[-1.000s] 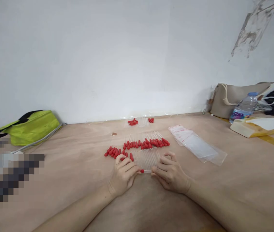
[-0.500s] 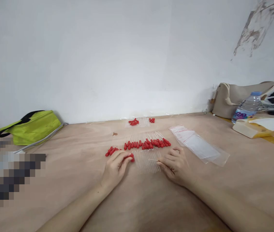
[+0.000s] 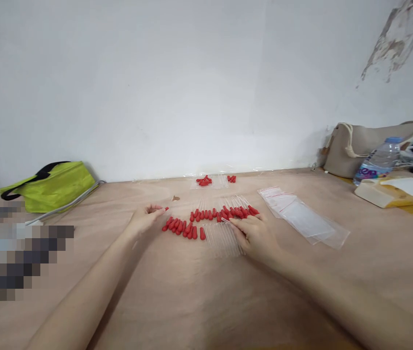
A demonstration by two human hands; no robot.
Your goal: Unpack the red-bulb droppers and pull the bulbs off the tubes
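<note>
Between the fingertips of my left hand [image 3: 147, 217] is a small red rubber bulb [image 3: 166, 208], raised left of the others. My right hand [image 3: 255, 233] pinches a thin clear dropper tube [image 3: 225, 220], its tip pointing left. Below that tube lies a row of loose clear tubes [image 3: 223, 240], side by side. A curved line of loose red bulbs [image 3: 180, 227] rests to their left. Behind them, several droppers with red bulbs fitted [image 3: 206, 214] lie with their clear ends toward the wall; my right fingers partly cover the right end of that row.
Clear zip bags [image 3: 301, 216] lie flat on the right. Toward the wall are more red bulbs [image 3: 204, 181] on clear plastic. A lime-green bag [image 3: 59, 187] stands far left. At right are a beige bag [image 3: 345, 150], a water bottle [image 3: 377, 160] and an open box [image 3: 377, 192].
My left hand has moved left and away from me, lifting a red bulb and uncovering the loose bulbs. My right hand has shifted slightly forward with the tube.
</note>
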